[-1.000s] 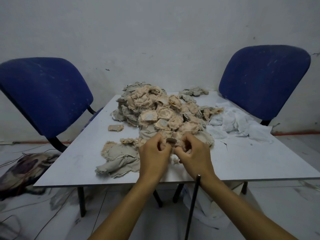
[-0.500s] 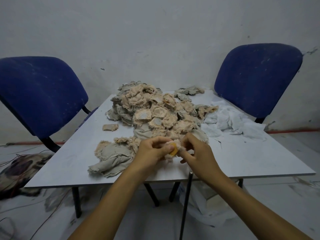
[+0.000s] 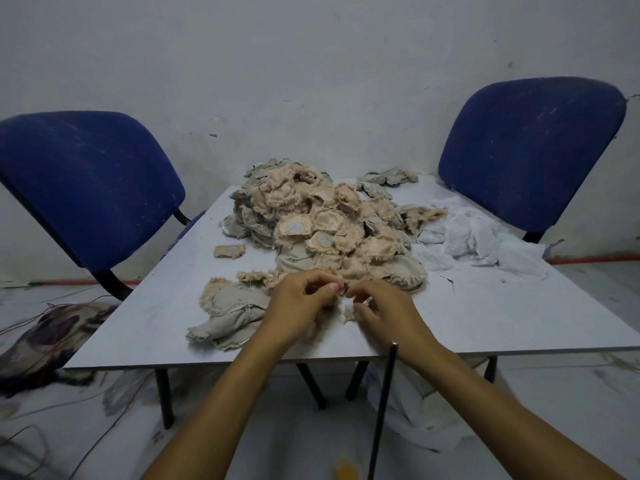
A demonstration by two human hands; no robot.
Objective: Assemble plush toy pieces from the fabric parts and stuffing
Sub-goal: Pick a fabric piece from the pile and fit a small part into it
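The small fabric piece (image 3: 347,311) between the two hands is mostly hidden: only a pale frayed scrap shows below the fingertips, and its shape cannot be made out. A blurred yellow spot (image 3: 343,469) at 6 o'clock on the floor is too soft to identify. A thin black rod (image 3: 382,410) rises from the bottom edge and crosses the right forearm; its lower end is cut off by the frame.

The left hand (image 3: 298,306) sits at the near edge of the table (image 3: 485,327), knuckles up, fingers curled, thumb and forefinger pinched together on the fabric piece. The right hand (image 3: 384,313) faces it from 3 o'clock, fingers curled narrow toward the same piece; whether they actually grip it cannot be told. The two sets of fingertips almost meet.

The pile of fabric parts (image 3: 329,230), peach and grey rounds with frayed edges, lies at 12 o'clock from the hands, touching them at its near side. A separate grey bundle (image 3: 228,313) lies at 9 o'clock, just beside the left hand. One single peach piece (image 3: 229,251) lies apart at 10 o'clock. White stuffing material (image 3: 474,244) is spread at 2 o'clock, against the pile.

A blue chair (image 3: 86,188) stands at the table's left far corner, another blue chair (image 3: 530,150) at the right far corner.
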